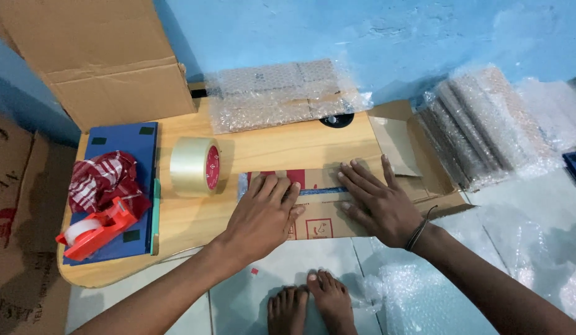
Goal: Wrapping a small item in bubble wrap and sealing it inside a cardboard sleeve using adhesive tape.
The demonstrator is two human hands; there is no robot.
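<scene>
1. The low wooden board serving as our surface (282, 146) carries everything; it sits on the pale tiled floor, with a large brown cardboard sheet (108, 56) propped at the far left.
2. The flat brown cardboard box with red print (319, 226) lies at the near right edge of the surface, its flaps folded shut and one loose flap (396, 146) sticking out on the right.
3. A bubble-wrapped bundle (279, 93) rests at the far edge; more bubble-wrapped rolls (480, 124) lie on the floor, right.
4. A blue flat board (123, 186) on the left bears a red-and-white crumpled bag (102, 180) and a red tape dispenser (99, 229).
5. The clear packing-tape roll (195, 166) stands on edge just left of the box.
6. Our left hand (263, 211) and right hand (378, 201) both lie flat, fingers spread, pressing the flaps down; neither grip closes on anything.
7. We judge the step to be holding the seam closed; next, one palm must keep pressure while the other fetches tape.
</scene>
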